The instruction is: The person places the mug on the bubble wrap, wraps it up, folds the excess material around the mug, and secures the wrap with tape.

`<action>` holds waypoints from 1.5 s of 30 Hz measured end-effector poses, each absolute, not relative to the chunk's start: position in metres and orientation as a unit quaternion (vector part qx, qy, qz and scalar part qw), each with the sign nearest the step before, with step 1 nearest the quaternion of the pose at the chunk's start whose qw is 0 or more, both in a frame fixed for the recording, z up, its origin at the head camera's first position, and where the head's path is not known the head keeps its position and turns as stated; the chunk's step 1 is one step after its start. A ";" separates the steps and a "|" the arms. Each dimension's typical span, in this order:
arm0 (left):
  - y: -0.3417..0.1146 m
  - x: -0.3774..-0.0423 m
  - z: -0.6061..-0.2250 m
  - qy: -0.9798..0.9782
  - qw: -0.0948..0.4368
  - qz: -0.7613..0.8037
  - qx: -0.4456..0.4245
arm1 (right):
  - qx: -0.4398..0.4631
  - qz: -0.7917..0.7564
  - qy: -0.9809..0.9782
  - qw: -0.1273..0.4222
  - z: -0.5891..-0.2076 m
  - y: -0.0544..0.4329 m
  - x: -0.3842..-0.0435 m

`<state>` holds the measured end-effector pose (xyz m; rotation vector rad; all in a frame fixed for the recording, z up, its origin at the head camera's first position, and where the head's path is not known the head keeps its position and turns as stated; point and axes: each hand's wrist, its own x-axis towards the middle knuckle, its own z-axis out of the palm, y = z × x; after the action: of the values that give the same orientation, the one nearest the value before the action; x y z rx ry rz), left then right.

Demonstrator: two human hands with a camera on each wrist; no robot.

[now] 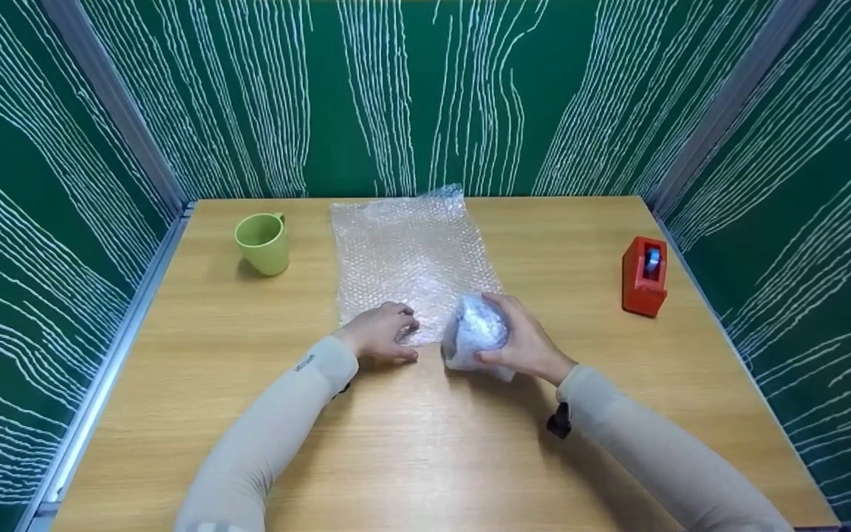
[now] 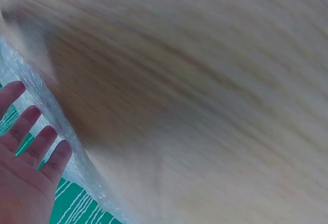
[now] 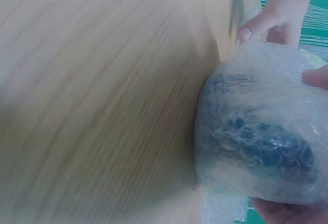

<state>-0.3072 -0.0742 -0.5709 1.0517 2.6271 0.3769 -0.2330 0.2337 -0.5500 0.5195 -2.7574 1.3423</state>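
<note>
A sheet of bubble wrap (image 1: 411,251) lies across the middle of the table. Over its near left corner is my left hand (image 1: 385,332), fingers (image 2: 38,142) spread loosely against the wrap in the left wrist view, pinching nothing that I can see. To the right, my right hand (image 1: 521,340) grips a bubble-wrapped bundle (image 1: 481,332) from its right side, thumb on the near side and fingers over the far side. Up close in the right wrist view, the bundle (image 3: 256,142) is rounded, with something dark inside; its kind is hidden by the layers of wrap.
A green mug (image 1: 263,244) stands at the back left of the wooden table (image 1: 396,458). At the right edge sits a red tape dispenser (image 1: 645,277) with a roll in it. Green panels with white lines (image 1: 440,96) enclose the back and sides.
</note>
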 end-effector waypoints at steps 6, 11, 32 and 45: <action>-0.075 -0.307 -0.568 0.911 0.150 0.136 0.358 | 0.146 0.440 -0.886 0.014 -0.548 0.252 -0.234; -0.075 -0.306 -0.568 0.909 0.147 0.144 0.362 | 0.120 0.451 -0.884 0.009 -0.548 0.271 -0.237; -0.075 -0.309 -0.567 0.906 0.133 0.153 0.372 | 0.017 0.380 -0.924 -0.049 -0.534 0.352 -0.276; -0.078 -0.308 -0.563 0.908 0.130 0.139 0.374 | -0.005 0.335 -0.937 -0.097 -0.517 0.368 -0.321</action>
<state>-0.3079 -0.0777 -0.5631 1.0856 2.6373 0.4024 -0.3209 0.3682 -0.5168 -0.0183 -3.1405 1.1228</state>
